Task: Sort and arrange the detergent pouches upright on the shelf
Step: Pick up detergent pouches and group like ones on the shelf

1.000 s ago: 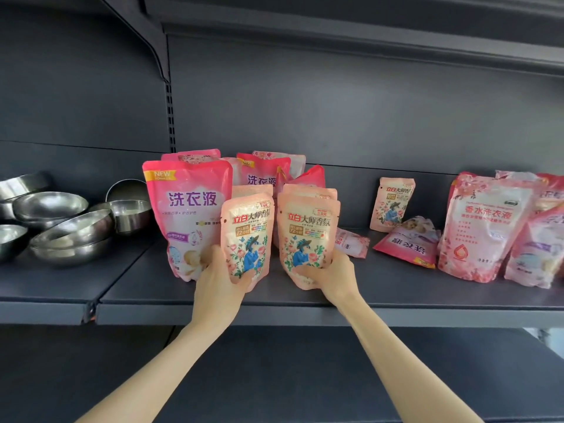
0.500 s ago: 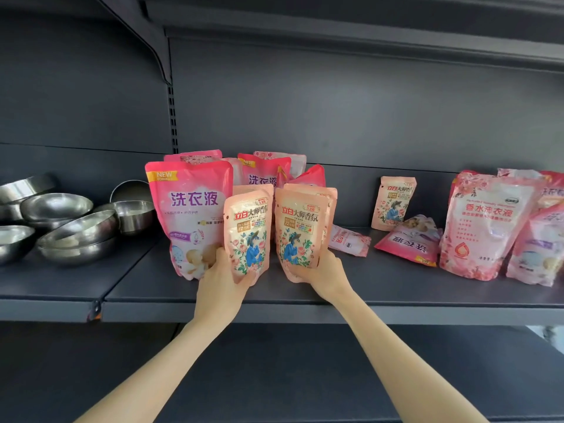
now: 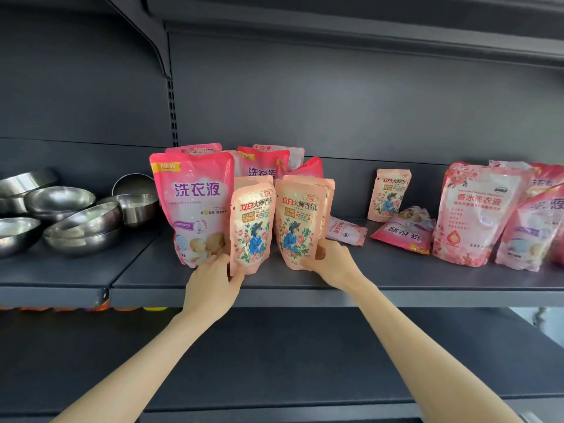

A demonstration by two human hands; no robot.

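Two small peach pouches stand upright near the front of the dark shelf (image 3: 396,280). My left hand (image 3: 213,277) grips the bottom of the left peach pouch (image 3: 251,224). My right hand (image 3: 331,262) holds the lower right corner of the right peach pouch (image 3: 297,221), with more peach pouches stacked behind it. A large pink pouch (image 3: 193,206) stands just left of them, and other pink pouches (image 3: 262,166) stand behind. Another small peach pouch (image 3: 389,195) leans on the back wall. Two pouches lie flat: a pale one (image 3: 346,232) and a pink one (image 3: 403,236).
Stacked steel bowls (image 3: 82,227) fill the shelf section on the left. Large pink pouches (image 3: 476,215) stand at the far right. A bare lower shelf (image 3: 274,361) runs under my arms. An upper shelf overhangs.
Both peach pouches have been pushed a little back on the shelf and stood straighter. My hands have slid lower on them, and the left pouch now sits close to the large pink one.
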